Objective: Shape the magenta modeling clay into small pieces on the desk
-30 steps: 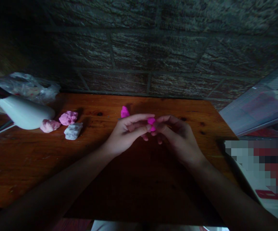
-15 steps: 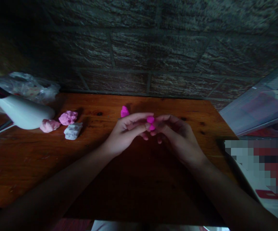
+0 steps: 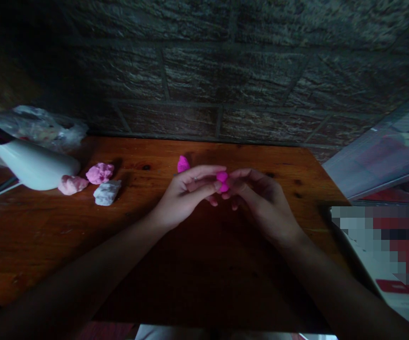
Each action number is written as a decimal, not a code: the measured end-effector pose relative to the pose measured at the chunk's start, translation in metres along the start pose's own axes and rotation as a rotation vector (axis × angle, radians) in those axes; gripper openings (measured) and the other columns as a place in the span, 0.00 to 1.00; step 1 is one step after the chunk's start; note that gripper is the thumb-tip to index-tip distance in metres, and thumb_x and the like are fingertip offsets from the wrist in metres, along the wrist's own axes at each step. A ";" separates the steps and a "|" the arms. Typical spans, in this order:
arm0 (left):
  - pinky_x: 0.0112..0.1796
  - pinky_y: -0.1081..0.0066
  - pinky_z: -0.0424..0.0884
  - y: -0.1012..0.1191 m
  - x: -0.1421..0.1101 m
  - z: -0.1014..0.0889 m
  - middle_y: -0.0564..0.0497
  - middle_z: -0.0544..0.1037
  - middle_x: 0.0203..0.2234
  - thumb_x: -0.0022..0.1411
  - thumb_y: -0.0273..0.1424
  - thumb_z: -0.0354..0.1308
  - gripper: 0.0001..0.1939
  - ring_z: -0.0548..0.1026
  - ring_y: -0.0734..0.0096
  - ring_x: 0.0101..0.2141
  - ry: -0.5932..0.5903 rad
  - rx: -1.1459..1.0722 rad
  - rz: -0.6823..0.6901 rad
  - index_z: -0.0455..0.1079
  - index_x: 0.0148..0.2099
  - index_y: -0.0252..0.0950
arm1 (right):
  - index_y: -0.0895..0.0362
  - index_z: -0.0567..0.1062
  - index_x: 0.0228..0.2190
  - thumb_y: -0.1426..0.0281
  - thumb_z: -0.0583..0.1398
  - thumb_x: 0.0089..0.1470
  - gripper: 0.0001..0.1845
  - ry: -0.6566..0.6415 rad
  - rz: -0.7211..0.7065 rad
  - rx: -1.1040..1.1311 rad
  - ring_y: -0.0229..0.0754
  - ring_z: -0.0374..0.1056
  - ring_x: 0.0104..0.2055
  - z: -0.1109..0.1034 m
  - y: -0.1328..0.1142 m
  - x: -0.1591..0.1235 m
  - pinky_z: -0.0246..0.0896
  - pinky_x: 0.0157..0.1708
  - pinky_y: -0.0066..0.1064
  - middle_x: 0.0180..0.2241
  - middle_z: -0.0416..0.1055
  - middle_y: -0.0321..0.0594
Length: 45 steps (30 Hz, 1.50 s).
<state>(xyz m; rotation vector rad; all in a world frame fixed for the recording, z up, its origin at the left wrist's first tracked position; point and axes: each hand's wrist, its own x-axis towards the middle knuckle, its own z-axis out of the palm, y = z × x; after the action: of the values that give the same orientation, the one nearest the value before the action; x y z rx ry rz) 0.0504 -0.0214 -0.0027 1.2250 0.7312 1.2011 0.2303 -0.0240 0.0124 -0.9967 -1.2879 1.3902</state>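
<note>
Between my two hands is a small bright magenta piece of modelling clay (image 3: 221,177), with a rounded upper part and a narrower pinch below it. My left hand (image 3: 186,193) grips it from the left with thumb and fingers. From the right, the thumb and fingertips of my right hand (image 3: 261,198) close on the same piece. Both hands are held above the wooden table. Behind my left hand lies another magenta lump of clay (image 3: 182,164), its lower part hidden by the fingers.
On the left of the table (image 3: 147,156) sit a pink clay lump (image 3: 100,173), a paler pink lump (image 3: 72,184) and a white lump (image 3: 107,193). Near them are a white rounded object (image 3: 37,163) and a crumpled clear plastic bag (image 3: 54,130). A stone-block wall (image 3: 197,75) rises behind.
The upper part of the held clay looks rounder than a second ago. My fingers shift only slightly around it. The lumps on the table stay where they were.
</note>
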 end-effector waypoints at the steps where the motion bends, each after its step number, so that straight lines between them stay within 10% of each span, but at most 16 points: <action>1: 0.30 0.76 0.75 0.000 0.000 0.000 0.48 0.85 0.40 0.60 0.30 0.69 0.16 0.82 0.69 0.35 -0.003 0.000 0.005 0.79 0.51 0.37 | 0.56 0.79 0.36 0.55 0.72 0.50 0.19 0.002 -0.008 -0.006 0.40 0.76 0.31 0.000 0.000 0.000 0.69 0.25 0.28 0.33 0.80 0.40; 45: 0.30 0.74 0.79 -0.002 0.000 0.000 0.47 0.86 0.40 0.58 0.31 0.72 0.16 0.84 0.65 0.37 0.020 0.097 0.068 0.78 0.48 0.36 | 0.55 0.81 0.36 0.61 0.73 0.48 0.15 0.010 0.033 0.087 0.36 0.70 0.30 -0.001 0.006 0.001 0.60 0.24 0.25 0.31 0.77 0.36</action>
<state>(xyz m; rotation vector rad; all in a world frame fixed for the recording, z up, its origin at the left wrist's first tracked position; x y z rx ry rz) 0.0509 -0.0211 -0.0047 1.3287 0.7758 1.2469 0.2300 -0.0226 0.0060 -0.9680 -1.1989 1.4522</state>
